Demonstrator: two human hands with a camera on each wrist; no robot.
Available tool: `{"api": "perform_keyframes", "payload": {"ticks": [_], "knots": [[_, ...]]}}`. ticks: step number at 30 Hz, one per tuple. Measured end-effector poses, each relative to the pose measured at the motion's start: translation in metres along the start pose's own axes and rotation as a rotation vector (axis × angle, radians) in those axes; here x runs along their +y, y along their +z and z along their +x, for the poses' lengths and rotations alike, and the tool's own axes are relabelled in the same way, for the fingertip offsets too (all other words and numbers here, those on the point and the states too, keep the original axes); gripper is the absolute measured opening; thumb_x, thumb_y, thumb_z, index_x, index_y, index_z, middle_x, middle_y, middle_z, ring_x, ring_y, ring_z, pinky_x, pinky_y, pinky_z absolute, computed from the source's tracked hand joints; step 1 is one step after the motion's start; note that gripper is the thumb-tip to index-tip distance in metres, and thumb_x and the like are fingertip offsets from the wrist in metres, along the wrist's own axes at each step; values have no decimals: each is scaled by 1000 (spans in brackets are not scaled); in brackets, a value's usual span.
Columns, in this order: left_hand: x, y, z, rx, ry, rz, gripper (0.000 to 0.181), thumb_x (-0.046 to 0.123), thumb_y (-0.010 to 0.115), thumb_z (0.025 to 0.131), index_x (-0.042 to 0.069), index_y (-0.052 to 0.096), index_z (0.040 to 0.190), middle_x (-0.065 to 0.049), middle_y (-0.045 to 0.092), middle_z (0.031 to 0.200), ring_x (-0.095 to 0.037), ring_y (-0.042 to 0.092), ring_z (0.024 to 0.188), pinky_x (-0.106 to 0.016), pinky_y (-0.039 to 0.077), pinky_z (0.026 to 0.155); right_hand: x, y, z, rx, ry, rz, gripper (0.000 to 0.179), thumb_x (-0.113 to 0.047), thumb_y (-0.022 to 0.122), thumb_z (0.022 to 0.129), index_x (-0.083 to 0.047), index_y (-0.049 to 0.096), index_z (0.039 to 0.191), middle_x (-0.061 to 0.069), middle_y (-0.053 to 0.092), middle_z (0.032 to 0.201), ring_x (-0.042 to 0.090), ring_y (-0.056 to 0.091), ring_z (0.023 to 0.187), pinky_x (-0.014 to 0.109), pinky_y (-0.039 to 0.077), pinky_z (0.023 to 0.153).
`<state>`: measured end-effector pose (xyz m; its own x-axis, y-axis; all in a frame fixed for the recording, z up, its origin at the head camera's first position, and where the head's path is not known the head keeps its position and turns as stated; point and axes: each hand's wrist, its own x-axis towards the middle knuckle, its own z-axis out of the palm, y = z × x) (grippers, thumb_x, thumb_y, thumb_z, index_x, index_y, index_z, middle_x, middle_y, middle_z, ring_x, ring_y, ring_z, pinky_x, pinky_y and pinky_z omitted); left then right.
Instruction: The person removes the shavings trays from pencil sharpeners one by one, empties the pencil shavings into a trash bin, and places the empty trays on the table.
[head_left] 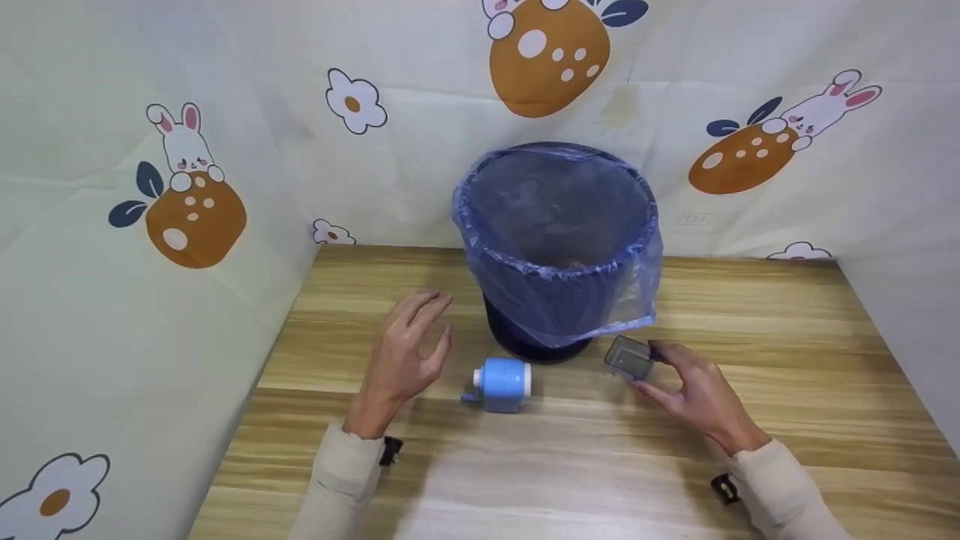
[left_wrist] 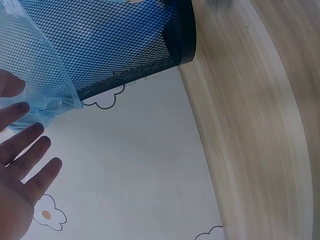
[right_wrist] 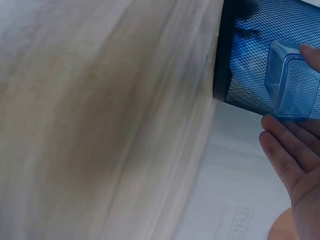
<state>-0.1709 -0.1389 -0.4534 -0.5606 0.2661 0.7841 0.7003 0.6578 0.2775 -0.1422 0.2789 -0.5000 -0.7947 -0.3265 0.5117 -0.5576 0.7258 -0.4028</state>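
Note:
Between the hands a blue hand-crank pencil sharpener (head_left: pixel 504 384) stands on the table, with a white round face on its right side. My right hand (head_left: pixel 697 386) pinches a small clear plastic box (head_left: pixel 630 358), like a sharpener's shavings drawer, between thumb and fingers, just above the table. The right wrist view shows that clear box (right_wrist: pixel 292 85) in front of the mesh bin. To the left of the sharpener, my left hand (head_left: pixel 405 349) hovers with relaxed, spread fingers and touches nothing. In the left wrist view its fingers (left_wrist: pixel 31 159) are extended beside the bin liner.
A dark mesh waste bin (head_left: pixel 536 349) lined with a translucent blue bag (head_left: pixel 637 292) stands at the table's back, behind the sharpener. A printed cloth wall (head_left: pixel 405 187) rises along the back and sides of the wooden table (head_left: pixel 750 315).

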Motion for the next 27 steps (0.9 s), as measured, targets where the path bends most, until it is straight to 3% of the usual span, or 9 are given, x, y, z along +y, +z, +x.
{"api": "perform_keyframes", "payload": {"ticks": [10, 19, 27], "knots": [[-1, -1, -5, -41, -59, 27, 41, 4, 73, 81, 2, 68, 122, -18, 66, 118, -34, 62, 111, -46, 51, 96, 3, 10, -7, -41, 27, 15, 61, -20, 90, 70, 8, 65, 118, 17, 72, 103, 33, 71, 93, 48, 58, 82], [-1, -1, -7, -80, -80, 29, 39, 5, 70, 84, 2, 67, 123, -17, 66, 119, -33, 61, 112, -46, 51, 96, 4, 14, -13, -148, 91, 23, 65, -24, 86, 75, 7, 62, 125, 19, 70, 113, 37, 68, 102, 50, 55, 89], [-1, -1, -8, -96, -97, 36, 39, 4, 69, 84, 2, 67, 123, -16, 66, 119, -33, 62, 112, -46, 50, 98, 4, 15, -13, -174, 98, 30, 64, -25, 86, 75, 7, 62, 125, 20, 69, 114, 38, 68, 102, 50, 55, 90]]}}
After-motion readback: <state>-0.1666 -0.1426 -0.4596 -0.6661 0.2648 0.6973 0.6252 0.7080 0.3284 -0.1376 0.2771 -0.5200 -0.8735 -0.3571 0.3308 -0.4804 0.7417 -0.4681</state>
